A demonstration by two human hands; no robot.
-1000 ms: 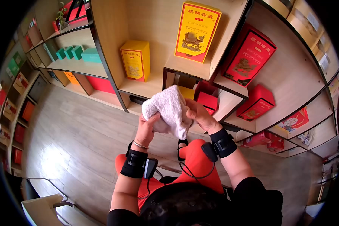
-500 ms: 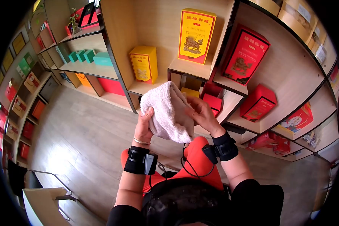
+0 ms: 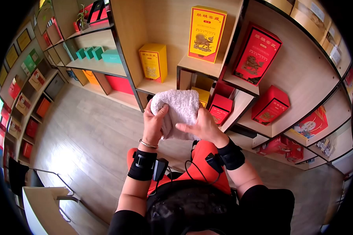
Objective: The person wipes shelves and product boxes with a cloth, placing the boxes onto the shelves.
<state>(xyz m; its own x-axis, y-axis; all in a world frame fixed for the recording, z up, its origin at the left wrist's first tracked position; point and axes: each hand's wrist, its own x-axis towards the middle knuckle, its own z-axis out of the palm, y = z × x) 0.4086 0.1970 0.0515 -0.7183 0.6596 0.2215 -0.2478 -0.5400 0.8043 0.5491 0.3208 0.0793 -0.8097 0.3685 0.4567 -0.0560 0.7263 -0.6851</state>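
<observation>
Between my two hands is a pale pinkish-white fluffy towel (image 3: pixel 178 105), folded into a compact pad and held above my knees. My left hand (image 3: pixel 155 119) grips its left side, thumb on top and the other fingers behind it. My right hand (image 3: pixel 203 124) holds the right side, its thumb lying across the near face and its fingers hidden behind the cloth. Just beyond the towel, a small red box (image 3: pixel 220 109) and a partly hidden yellow box (image 3: pixel 202 95) stand in a low shelf compartment.
Wooden shelving (image 3: pixel 135 58) with black edges rises ahead. It carries a tall yellow box (image 3: pixel 206 34), a smaller yellow box (image 3: pixel 153 62), a tall red box (image 3: pixel 257 55) and a shorter red box (image 3: pixel 270 105). Teal boxes (image 3: pixel 112 56) stand left. A pale tabletop (image 3: pixel 39 207) is at lower left.
The towel has gone from a loose, peaked shape to a flatter, squarer fold. My right hand has turned, and its thumb now lies over the near face.
</observation>
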